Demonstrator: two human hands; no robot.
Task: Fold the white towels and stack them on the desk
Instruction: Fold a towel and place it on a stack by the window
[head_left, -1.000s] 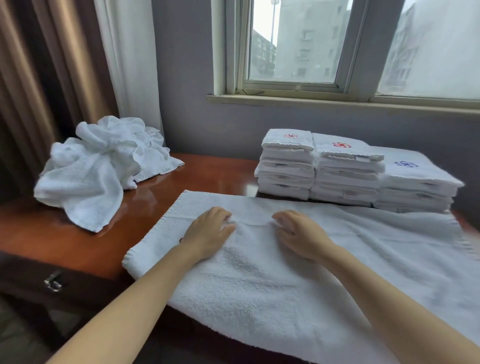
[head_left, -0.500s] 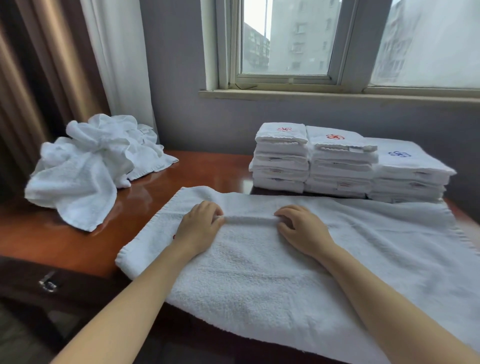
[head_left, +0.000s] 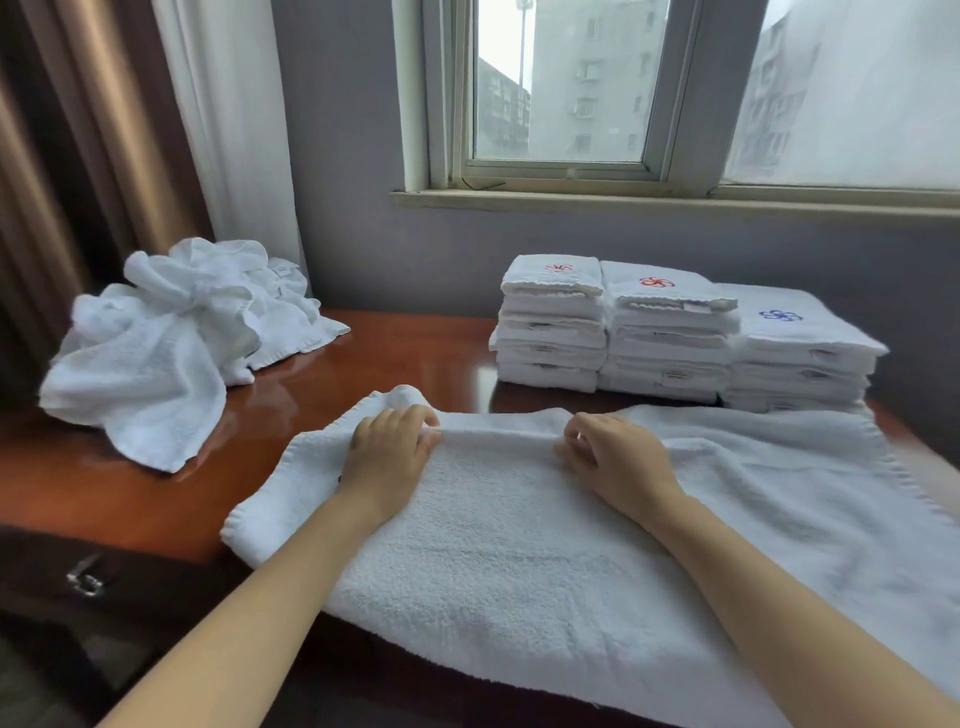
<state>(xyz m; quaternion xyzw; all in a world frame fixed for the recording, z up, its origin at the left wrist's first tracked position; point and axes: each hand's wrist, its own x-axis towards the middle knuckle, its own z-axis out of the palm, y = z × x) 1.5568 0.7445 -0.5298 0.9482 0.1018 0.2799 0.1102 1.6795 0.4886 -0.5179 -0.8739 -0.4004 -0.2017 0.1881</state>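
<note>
towel (head_left: 519, 545): spread flat on the desk (head_left: 405, 353), far edge bunched into a ridge
left hand (head_left: 387, 449): pinching that ridge
right hand (head_left: 613, 457): pinching it too
folded stacks (head_left: 665, 332): behind the towel

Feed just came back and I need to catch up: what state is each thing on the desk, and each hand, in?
spread towel: flat on the desk, unfolded, ridge pinched up near far edge.
left hand: pinches ridge's left end.
right hand: pinches ridge's right end.
crumpled towel pile: unfolded, heaped at left.
folded stacks: three, neat, side by side at back.
</note>
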